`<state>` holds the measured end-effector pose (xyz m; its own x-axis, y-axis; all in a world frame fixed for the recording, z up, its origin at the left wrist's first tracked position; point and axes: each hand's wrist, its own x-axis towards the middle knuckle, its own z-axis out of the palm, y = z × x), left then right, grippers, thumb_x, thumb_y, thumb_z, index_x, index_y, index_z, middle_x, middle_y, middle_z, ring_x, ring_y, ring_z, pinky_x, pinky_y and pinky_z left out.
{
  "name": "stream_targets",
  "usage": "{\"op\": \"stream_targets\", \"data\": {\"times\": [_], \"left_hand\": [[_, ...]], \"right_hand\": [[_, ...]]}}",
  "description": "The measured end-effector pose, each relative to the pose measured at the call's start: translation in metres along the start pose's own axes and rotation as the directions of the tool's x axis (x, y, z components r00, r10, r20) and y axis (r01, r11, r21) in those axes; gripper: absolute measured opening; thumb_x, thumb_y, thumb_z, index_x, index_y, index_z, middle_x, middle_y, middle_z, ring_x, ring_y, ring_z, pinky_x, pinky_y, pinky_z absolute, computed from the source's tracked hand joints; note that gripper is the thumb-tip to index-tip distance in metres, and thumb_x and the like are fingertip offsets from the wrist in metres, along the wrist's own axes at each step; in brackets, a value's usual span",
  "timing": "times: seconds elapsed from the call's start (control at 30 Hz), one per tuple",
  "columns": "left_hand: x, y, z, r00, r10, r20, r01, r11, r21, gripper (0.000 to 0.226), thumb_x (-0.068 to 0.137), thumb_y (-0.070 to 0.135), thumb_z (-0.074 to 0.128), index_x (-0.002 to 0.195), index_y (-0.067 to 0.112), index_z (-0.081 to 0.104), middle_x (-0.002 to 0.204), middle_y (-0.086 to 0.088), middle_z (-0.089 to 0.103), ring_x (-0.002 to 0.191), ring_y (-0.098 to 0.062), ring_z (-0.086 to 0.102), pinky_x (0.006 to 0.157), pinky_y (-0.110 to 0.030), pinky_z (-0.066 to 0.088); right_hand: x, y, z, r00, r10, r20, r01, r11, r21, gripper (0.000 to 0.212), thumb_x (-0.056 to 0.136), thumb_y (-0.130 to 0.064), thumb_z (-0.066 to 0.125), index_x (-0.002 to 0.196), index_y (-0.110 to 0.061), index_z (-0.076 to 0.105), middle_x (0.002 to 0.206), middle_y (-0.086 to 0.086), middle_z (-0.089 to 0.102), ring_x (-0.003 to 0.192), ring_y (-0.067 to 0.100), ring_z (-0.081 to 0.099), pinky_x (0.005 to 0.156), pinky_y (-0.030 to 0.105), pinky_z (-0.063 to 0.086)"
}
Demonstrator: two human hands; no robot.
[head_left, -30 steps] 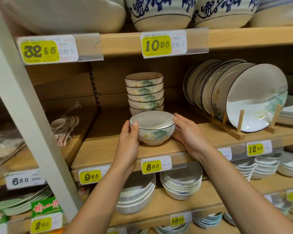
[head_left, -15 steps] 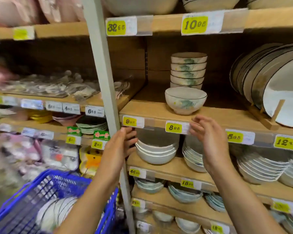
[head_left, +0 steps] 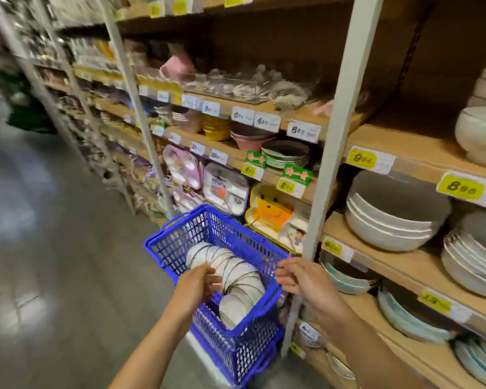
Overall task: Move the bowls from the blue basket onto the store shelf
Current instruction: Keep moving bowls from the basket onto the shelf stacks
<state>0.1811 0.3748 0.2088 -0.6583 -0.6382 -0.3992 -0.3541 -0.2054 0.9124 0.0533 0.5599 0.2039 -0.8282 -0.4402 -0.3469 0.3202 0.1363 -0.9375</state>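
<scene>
Your left grip (head_left: pixel 199 285) lay against the bowls (head_left: pixel 237 272) in the blue basket (head_left: pixel 172 248), hold unclear; your right grip (head_left: pixel 300 279), loosely curled, hovered empty over its rim.

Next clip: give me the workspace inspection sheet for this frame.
Surface: wooden store shelf, yellow price tags along its edges.
Job's things: blue basket holds a row of bowls on their sides.
Clutter: stacked white dishes and other tableware on neighbouring shelves.
Hands: left hand reaches in at the bowls, grip unclear; right hand loosely curled above the basket rim, holding nothing.
Cables: nothing seen.
Surroundings: grey aisle floor, blurred.
</scene>
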Motion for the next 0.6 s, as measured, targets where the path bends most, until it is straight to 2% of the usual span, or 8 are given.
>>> {"op": "stream_targets", "data": {"times": [0.1, 0.2, 0.27, 0.3, 0.4, 0.47, 0.53, 0.6], "left_hand": [[0.021, -0.015, -0.035, 0.999, -0.033, -0.034, 0.034, 0.999, 0.034, 0.031, 0.102, 0.019, 0.039, 0.094, 0.003, 0.065, 0.089, -0.016, 0.072, 0.073, -0.025, 0.063, 0.061, -0.028, 0.04], [0.054, -0.026, -0.067, 0.996, -0.079, -0.049, 0.08, 0.996, 0.029, 0.03, 0.102, 0.015, 0.038, 0.091, 0.005, 0.064, 0.084, -0.012, 0.07, 0.063, -0.019, 0.064, 0.06, -0.027, 0.039], [0.083, -0.033, -0.085, 0.993, -0.108, -0.046, 0.11, 0.993, 0.042, 0.026, 0.101, 0.013, 0.04, 0.092, 0.006, 0.064, 0.086, -0.013, 0.07, 0.067, -0.021, 0.062, 0.06, -0.026, 0.04], [0.1, -0.035, -0.092, 0.992, -0.118, -0.035, 0.12, 0.991, 0.061, 0.025, 0.1, 0.012, 0.041, 0.092, 0.006, 0.063, 0.085, -0.013, 0.069, 0.068, -0.021, 0.06, 0.059, -0.026, 0.04], [0.15, -0.04, -0.102, 0.992, -0.122, 0.03, 0.116, 0.982, 0.149, 0.022, 0.098, 0.009, 0.043, 0.087, 0.005, 0.062, 0.078, -0.01, 0.066, 0.064, -0.019, 0.057, 0.055, -0.024, 0.041], [0.183, -0.043, -0.097, 0.991, -0.107, 0.086, 0.083, 0.965, 0.25, 0.021, 0.097, 0.01, 0.046, 0.086, 0.003, 0.062, 0.079, -0.012, 0.065, 0.067, -0.022, 0.057, 0.062, -0.029, 0.049], [0.211, -0.048, -0.085, 0.98, -0.093, 0.176, 0.017, 0.92, 0.391, 0.022, 0.096, 0.013, 0.046, 0.084, 0.006, 0.063, 0.082, -0.013, 0.066, 0.075, -0.021, 0.058, 0.076, -0.035, 0.05], [0.236, -0.054, -0.07, 0.957, -0.122, 0.261, -0.028, 0.862, 0.506, 0.024, 0.095, 0.015, 0.045, 0.083, 0.008, 0.064, 0.083, -0.013, 0.067, 0.073, -0.022, 0.059, 0.071, -0.033, 0.047]], "right_hand": [[0.031, 0.026, 0.034, 0.995, 0.094, 0.037, -0.091, 0.993, -0.08, 0.018, 0.095, -0.011, 0.052, 0.085, -0.011, 0.067, 0.074, 0.003, 0.069, 0.06, 0.011, 0.064, 0.06, 0.021, 0.051], [0.066, 0.049, 0.068, 0.984, 0.167, 0.062, -0.155, 0.974, -0.167, 0.02, 0.094, -0.009, 0.052, 0.076, -0.014, 0.059, 0.067, 0.002, 0.057, 0.047, 0.005, 0.051, 0.048, 0.016, 0.039], [0.089, 0.062, 0.088, 0.976, 0.219, 0.02, -0.209, 0.953, -0.221, 0.028, 0.094, -0.005, 0.049, 0.068, -0.015, 0.051, 0.062, 0.003, 0.047, 0.039, 0.003, 0.043, 0.04, 0.013, 0.032], [0.101, 0.07, 0.096, 0.97, 0.242, -0.026, -0.24, 0.934, -0.263, 0.029, 0.095, -0.005, 0.049, 0.068, -0.015, 0.05, 0.063, 0.003, 0.048, 0.041, 0.004, 0.045, 0.04, 0.014, 0.035], [0.135, 0.093, 0.116, 0.958, 0.261, -0.121, -0.287, 0.843, -0.456, 0.025, 0.097, -0.009, 0.047, 0.076, -0.015, 0.059, 0.079, 0.006, 0.059, 0.068, 0.019, 0.058, 0.067, 0.03, 0.051], [0.15, 0.108, 0.125, 0.943, 0.29, -0.164, -0.329, 0.74, -0.587, 0.026, 0.099, -0.008, 0.041, 0.096, -0.002, 0.066, 0.103, 0.018, 0.065, 0.096, 0.027, 0.063, 0.088, 0.036, 0.049], [0.161, 0.12, 0.134, 0.941, 0.281, -0.192, -0.328, 0.607, -0.724, 0.03, 0.099, -0.009, 0.04, 0.118, 0.002, 0.061, 0.125, 0.02, 0.061, 0.117, 0.03, 0.057, 0.095, 0.034, 0.044], [0.168, 0.132, 0.139, 0.92, 0.341, -0.193, -0.352, 0.503, -0.79, 0.025, 0.097, -0.013, 0.045, 0.116, -0.005, 0.058, 0.13, 0.017, 0.059, 0.12, 0.029, 0.055, 0.092, 0.029, 0.042]]}}
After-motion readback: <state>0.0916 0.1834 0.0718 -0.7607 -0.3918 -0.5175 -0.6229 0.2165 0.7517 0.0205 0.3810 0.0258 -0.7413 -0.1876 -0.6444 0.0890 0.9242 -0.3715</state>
